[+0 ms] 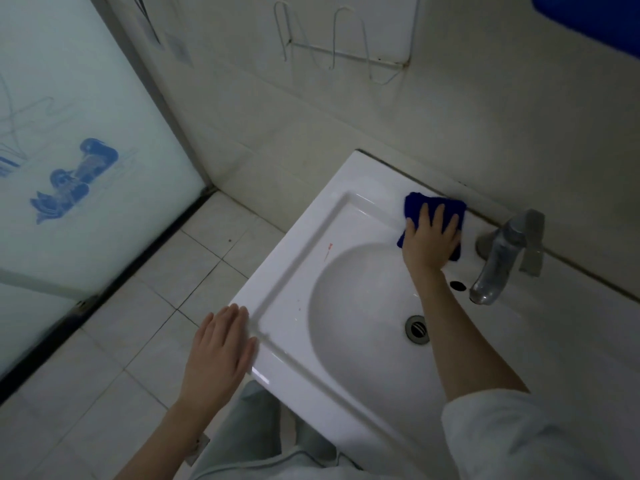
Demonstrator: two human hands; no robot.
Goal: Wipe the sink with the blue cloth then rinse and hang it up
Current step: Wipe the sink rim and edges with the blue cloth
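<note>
Blue cloth (pixel 417 206) is on the back ledge of the white sink (pixel 353 299), right up near the tiled wall and just left of the tap (pixel 498 258). It lies fairly flat, folded into a rough square. The right hand (pixel 431 237) is on top of it, palm down. That grip is spread, with straight fingers pressing the cloth onto the ceramic, not pinching or bunching it. The arm reaches across the basin, and a white sleeve (pixel 502 438) is pushed up near the elbow.

The left hand (pixel 220 348) is down at the near-left corner of the sink. Its grip is flat, fingers straight and close together, holding nothing. It sits right at the rim, but I can't tell how hard it's leaning.

Other stuff from the head view:
- the drain (pixel 417 328) in the bowl, with an overflow hole (pixel 458 285) under the spout
- a small reddish mark (pixel 328 251) on the left rim
- a wire rack (pixel 346 53) on the wall above
- a frosted glass door (pixel 86 133) with a blue print, off to the left over the tiled floor (pixel 138 323)
</note>
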